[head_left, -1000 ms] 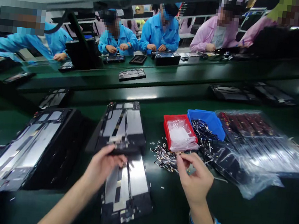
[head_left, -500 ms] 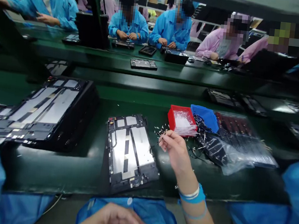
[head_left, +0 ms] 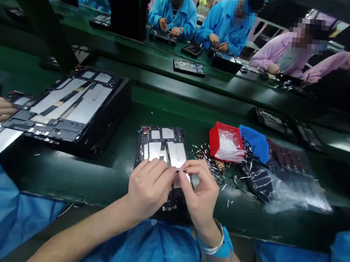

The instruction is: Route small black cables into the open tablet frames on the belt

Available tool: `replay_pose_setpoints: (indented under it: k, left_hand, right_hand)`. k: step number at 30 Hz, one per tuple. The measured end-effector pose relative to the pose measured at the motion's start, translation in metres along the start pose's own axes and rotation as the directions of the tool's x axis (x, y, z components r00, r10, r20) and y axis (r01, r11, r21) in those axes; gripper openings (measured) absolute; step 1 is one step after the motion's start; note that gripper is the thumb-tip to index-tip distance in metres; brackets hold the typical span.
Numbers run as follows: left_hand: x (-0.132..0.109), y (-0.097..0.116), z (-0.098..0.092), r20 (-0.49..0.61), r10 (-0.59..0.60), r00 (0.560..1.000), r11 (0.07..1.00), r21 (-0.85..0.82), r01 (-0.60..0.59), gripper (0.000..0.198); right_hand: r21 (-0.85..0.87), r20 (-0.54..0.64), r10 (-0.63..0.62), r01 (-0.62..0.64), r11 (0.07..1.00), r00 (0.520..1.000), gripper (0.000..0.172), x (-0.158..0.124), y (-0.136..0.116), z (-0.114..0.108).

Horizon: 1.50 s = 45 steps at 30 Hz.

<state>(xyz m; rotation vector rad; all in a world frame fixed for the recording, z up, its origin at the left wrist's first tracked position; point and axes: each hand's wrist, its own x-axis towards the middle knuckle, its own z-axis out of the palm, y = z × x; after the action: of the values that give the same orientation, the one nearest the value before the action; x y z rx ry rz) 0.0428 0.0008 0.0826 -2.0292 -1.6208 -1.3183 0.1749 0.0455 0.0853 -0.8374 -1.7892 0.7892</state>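
Here, left hand (head_left: 151,183) and right hand (head_left: 200,188) pinch a tiny piece (head_left: 179,169) in closed fingertips.

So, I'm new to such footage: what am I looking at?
No machine here: a person's bare left hand and right hand, seen from a camera worn on the head, looking forward and down. On the green bench, an opened flat device lies partly hidden beneath the hands. To its left stands a stack of similar devices; to its right are a red tray, a blue tray and clear plastic wrapping. The hands meet over the device; anything pinched between them is too small to make out.
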Motion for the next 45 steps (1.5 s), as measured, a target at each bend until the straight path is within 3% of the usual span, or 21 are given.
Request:
replay_pose_setpoints:
  k: [2, 5, 7, 10, 14, 19, 25, 27, 30, 32, 35, 38, 45]
  left_hand:
    - [0.003, -0.008, -0.006, 0.111, -0.184, 0.977, 0.948, -0.243, 0.207, 0.012]
    - [0.01, -0.023, -0.014, 0.357, -0.392, 0.848, 0.658, -0.535, 0.53, 0.014]
    - [0.013, -0.031, -0.017, 0.436, -0.445, 0.782, 0.505, -0.599, 0.622, 0.016]
    - [0.01, -0.036, -0.018, 0.448, -0.487, 0.75, 0.435, -0.62, 0.653, 0.014]
    - [0.001, -0.038, -0.018, 0.404, -0.517, 0.755, 0.462, -0.611, 0.643, 0.012]
    - [-0.01, -0.043, -0.024, 0.314, -0.529, 0.788, 0.565, -0.562, 0.604, 0.01]
    - [-0.02, -0.046, -0.026, 0.232, -0.457, 0.858, 0.678, -0.534, 0.506, 0.009]
    - [-0.027, -0.052, -0.028, 0.208, -0.456, 0.865, 0.752, -0.43, 0.5, 0.014]
    - [-0.044, -0.066, -0.033, 0.17, -0.466, 0.868, 0.863, -0.128, 0.488, 0.036]
    - [-0.058, -0.075, -0.037, 0.159, -0.445, 0.881, 0.895, 0.04, 0.445, 0.035]
    - [-0.076, -0.083, -0.038, 0.174, -0.329, 0.928, 0.943, 0.104, 0.315, 0.03]
    - [-0.086, -0.083, -0.035, 0.226, -0.188, 0.956, 0.982, 0.044, 0.183, 0.034]
    - [-0.086, -0.081, -0.031, 0.327, 0.01, 0.945, 0.996, 0.079, -0.038, 0.037]
  right_hand:
    - [-0.023, 0.053, -0.017, 0.018, 1.0, 0.998, 0.008, 0.005, 0.0, -0.003]
    - [0.006, 0.207, 0.071, -0.074, 0.997, 0.976, 0.006, 0.015, 0.005, -0.005]
    - [0.045, 0.346, 0.145, -0.171, 0.984, 0.927, 0.003, 0.021, 0.009, -0.003]
    - [0.107, 0.499, 0.186, -0.273, 0.956, 0.847, 0.005, 0.028, 0.013, 0.003]
    - [0.13, 0.598, 0.17, -0.305, 0.943, 0.783, 0.008, 0.033, 0.012, 0.011]
    - [0.086, 0.678, 0.224, -0.379, 0.922, 0.7, 0.01, 0.039, 0.01, 0.019]
    - [-0.015, 0.666, 0.279, -0.362, 0.932, 0.691, 0.011, 0.041, 0.011, 0.034]
    - [-0.067, 0.674, 0.337, -0.4, 0.914, 0.657, 0.013, 0.045, 0.015, 0.039]
    - [-0.149, 0.673, 0.429, -0.458, 0.876, 0.603, 0.015, 0.056, 0.025, 0.048]
    - [-0.169, 0.673, 0.449, -0.469, 0.867, 0.587, 0.015, 0.063, 0.032, 0.055]
    - [-0.182, 0.662, 0.466, -0.477, 0.86, 0.587, 0.013, 0.068, 0.039, 0.064]
    - [-0.25, 0.614, 0.481, -0.424, 0.871, 0.626, 0.01, 0.067, 0.039, 0.07]
    - [-0.454, 0.505, 0.517, -0.297, 0.84, 0.692, 0.011, 0.058, 0.032, 0.071]
